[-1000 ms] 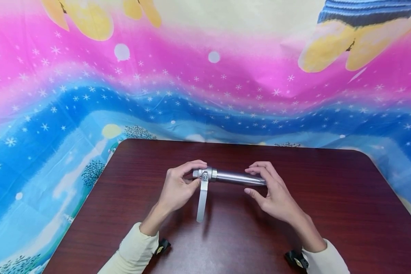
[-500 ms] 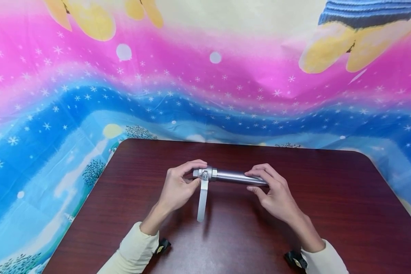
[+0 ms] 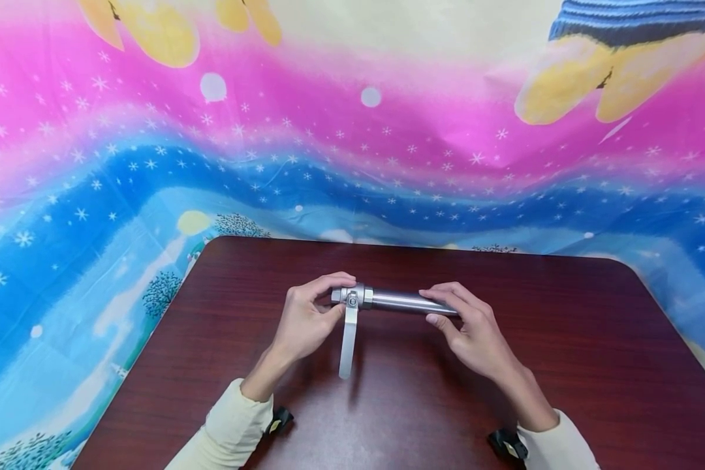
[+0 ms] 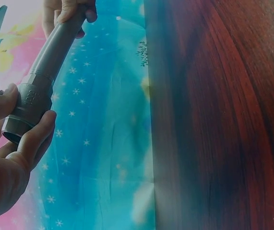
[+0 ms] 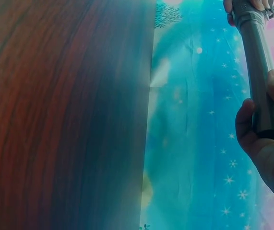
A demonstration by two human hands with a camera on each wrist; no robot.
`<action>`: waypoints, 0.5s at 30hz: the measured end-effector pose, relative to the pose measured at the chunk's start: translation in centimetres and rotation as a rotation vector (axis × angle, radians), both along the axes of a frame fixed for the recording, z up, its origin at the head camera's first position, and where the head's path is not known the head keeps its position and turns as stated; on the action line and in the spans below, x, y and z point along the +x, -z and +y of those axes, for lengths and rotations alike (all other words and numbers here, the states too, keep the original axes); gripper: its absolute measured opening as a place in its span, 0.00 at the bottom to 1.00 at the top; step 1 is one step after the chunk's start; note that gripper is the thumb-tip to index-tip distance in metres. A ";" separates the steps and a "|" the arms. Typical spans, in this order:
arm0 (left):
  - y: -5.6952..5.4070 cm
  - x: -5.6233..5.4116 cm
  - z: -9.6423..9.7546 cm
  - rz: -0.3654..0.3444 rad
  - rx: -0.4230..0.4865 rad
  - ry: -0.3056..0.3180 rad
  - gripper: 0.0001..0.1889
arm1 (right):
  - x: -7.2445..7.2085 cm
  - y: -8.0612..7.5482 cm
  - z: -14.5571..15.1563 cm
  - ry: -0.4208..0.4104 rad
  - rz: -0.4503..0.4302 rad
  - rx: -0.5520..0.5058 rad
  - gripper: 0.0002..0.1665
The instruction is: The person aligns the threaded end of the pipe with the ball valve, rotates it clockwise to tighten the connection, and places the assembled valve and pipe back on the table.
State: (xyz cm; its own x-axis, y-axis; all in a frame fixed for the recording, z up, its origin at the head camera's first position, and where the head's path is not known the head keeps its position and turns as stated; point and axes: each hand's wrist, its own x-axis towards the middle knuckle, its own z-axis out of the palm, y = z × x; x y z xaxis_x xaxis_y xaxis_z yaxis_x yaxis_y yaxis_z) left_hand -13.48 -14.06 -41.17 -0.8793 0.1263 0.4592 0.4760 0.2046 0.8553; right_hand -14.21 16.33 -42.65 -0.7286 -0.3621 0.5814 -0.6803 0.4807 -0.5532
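A metal ball valve (image 3: pixel 361 296) with a long flat lever handle (image 3: pixel 348 346) is joined to a shiny steel pipe (image 3: pixel 396 301), held level above the table. My left hand (image 3: pixel 308 320) grips the valve body at its outer end, thumb on the near side and fingers on the far side. The lever hangs toward me beside that thumb. At the pipe's other end, my right hand (image 3: pixel 472 326) holds the tube between thumb and fingers. In the left wrist view the valve (image 4: pixel 29 103) shows raised lettering and an open end. The right wrist view shows the pipe's dark open end (image 5: pixel 270 134).
A dark red-brown wooden table (image 3: pixel 258 274) with rounded corners lies beneath. Behind and beside it hangs a colourful printed cloth (image 3: pixel 352 150) with snowflakes. Black straps (image 3: pixel 508 445) sit at both wrists by the pale sleeves.
My right thumb and fingers have closed in on the pipe, where they stood apart from it a second ago. My left hand and the valve have stayed in place.
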 end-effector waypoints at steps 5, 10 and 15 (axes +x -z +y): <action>0.0 0.0 0.0 -0.006 0.000 0.000 0.22 | -0.1 0.0 0.1 -0.012 -0.015 0.017 0.29; 0.0 0.0 0.0 0.004 -0.006 -0.004 0.23 | -0.1 0.2 0.2 -0.015 -0.033 0.034 0.31; 0.0 0.1 0.0 0.014 -0.003 -0.003 0.23 | 0.0 0.2 0.1 0.008 -0.057 0.035 0.35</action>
